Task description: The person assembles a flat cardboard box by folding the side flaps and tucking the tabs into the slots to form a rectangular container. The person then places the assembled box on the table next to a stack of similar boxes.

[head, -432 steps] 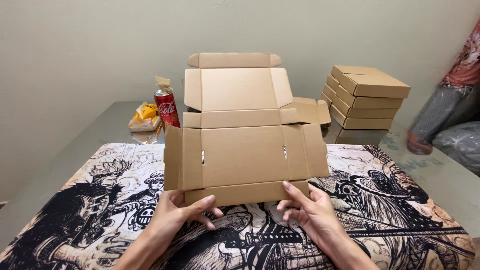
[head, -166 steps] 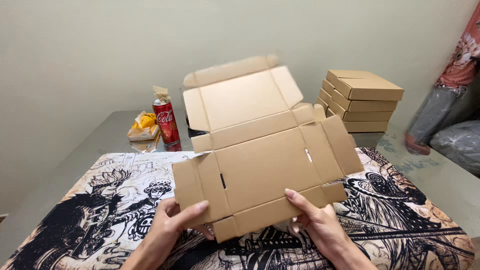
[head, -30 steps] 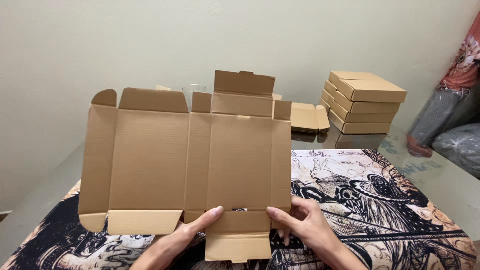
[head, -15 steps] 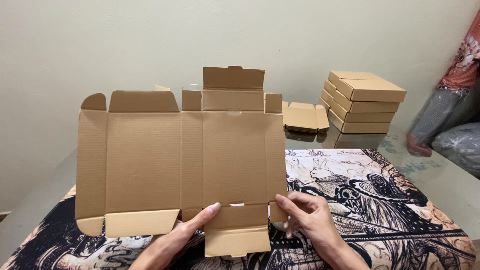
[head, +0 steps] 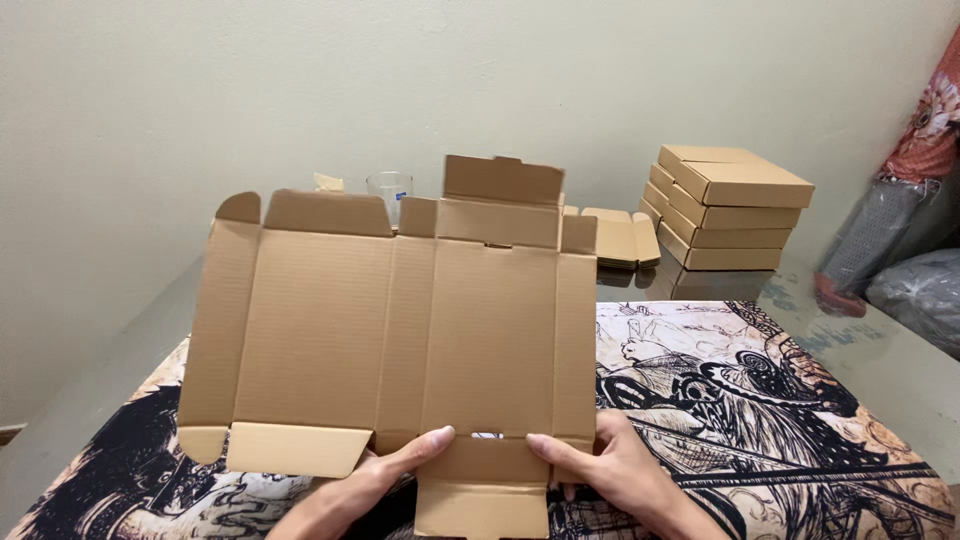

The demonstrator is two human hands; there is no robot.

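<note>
A flat, unfolded brown cardboard box blank (head: pixel 400 330) stands upright in front of me, with its flaps spread out. My left hand (head: pixel 385 480) grips its lower edge from below, thumb on the front near a small slot. My right hand (head: pixel 600 470) grips the same lower edge just to the right, thumb pressed on the bottom flap. The blank hides most of what stands behind it.
A black-and-white illustrated cloth (head: pixel 760 400) covers the table. A stack of folded cardboard boxes (head: pixel 725 205) sits at the back right, flat blanks (head: pixel 620 235) beside it. A glass (head: pixel 388 190) peeks over the blank. Another person's sleeve (head: pixel 930 130) shows at far right.
The blank has shifted slightly left and lower in my hands. My right thumb has slid left along the bottom edge.
</note>
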